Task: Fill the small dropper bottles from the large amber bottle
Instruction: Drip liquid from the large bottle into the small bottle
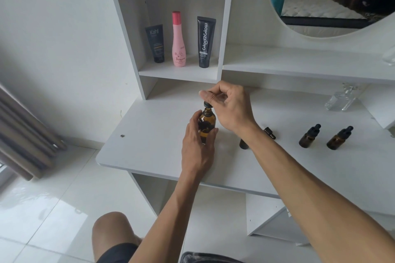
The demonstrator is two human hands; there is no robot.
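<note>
Our left hand (197, 145) holds the big amber bottle (207, 123) on the white table (154, 134), and our right hand (227, 104) pinches what looks like its black dropper top (207, 104), near three small dropper bottles (309, 136).

Desk (149, 149): holds all bottles.
Big bottle (208, 123): upright, left-centre of desk, below shelf unit.
Left hand (197, 147): around big bottle, near side.
Right hand (229, 107): above big bottle, pinching dropper cap (207, 104) at its neck.
Open small bottle (243, 144): right of big bottle, partly behind right forearm.
Loose dropper (269, 133): lying just right of forearm.
Two capped bottles (308, 136) (339, 138): further right, side by side.
Glass bottle (342, 99): back right, under ledge.
Shelf (181, 73): behind big bottle, holds two tubes (155, 43) (205, 41), tall bottle (178, 39) between.
Mirror (320, 6): upper right.
</note>
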